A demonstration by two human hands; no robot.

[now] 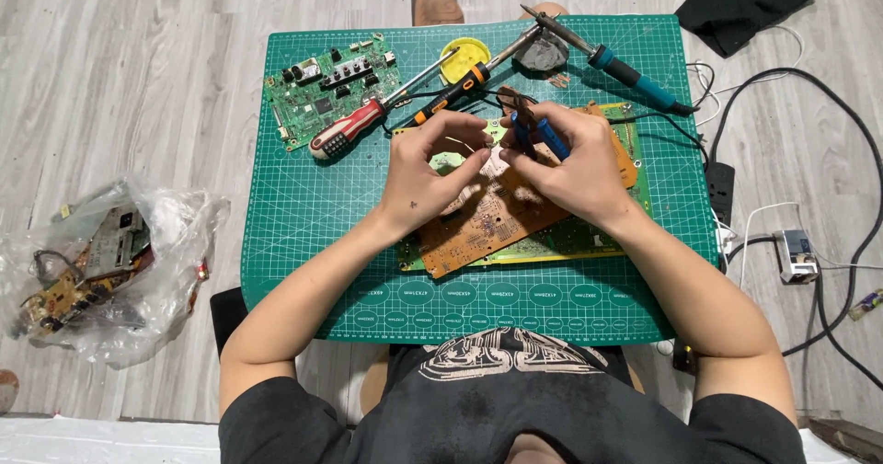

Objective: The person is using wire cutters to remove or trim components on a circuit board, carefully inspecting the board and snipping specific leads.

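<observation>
My right hand [572,165] grips a small pair of blue-handled pliers [543,133], their tip pointing down at an orange-brown circuit board [483,229]. My left hand [425,174] rests on the same board with fingers curled, pinching near the tool's tip; whether it holds a small part is hidden. The brown board lies on top of a green circuit board [570,243] on a green cutting mat [303,206].
On the mat's far side lie a small green circuit board [326,91], a red-handled screwdriver [354,128], an orange-handled screwdriver [451,91], a yellow round tin [464,57] and a blue soldering iron [625,70]. A plastic bag of boards [92,266] sits left; cables and a power strip [720,188] right.
</observation>
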